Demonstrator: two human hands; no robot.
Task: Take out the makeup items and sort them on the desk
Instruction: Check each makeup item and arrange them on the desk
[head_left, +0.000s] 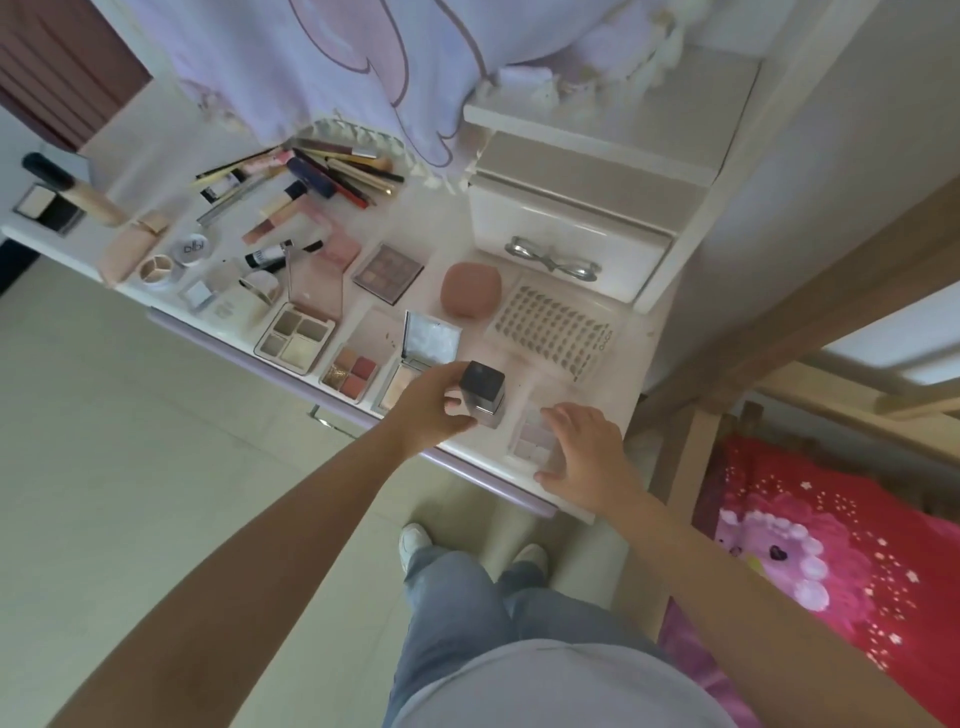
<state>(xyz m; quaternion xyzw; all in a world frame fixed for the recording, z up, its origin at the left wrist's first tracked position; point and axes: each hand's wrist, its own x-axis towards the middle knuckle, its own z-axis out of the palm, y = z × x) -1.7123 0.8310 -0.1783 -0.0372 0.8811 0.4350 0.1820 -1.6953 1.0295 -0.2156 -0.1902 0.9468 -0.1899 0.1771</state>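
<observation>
left hand (434, 402) gripped a black-capped bottle (483, 394) above the desk (597, 395) | right hand (584, 449) lay open, fingers flat on a pale palette (532, 439)

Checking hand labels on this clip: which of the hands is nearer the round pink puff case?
Left. The left hand, gripping a dark-capped bottle, sits just below the puff case; the right hand rests farther off, on a pale palette.
</observation>
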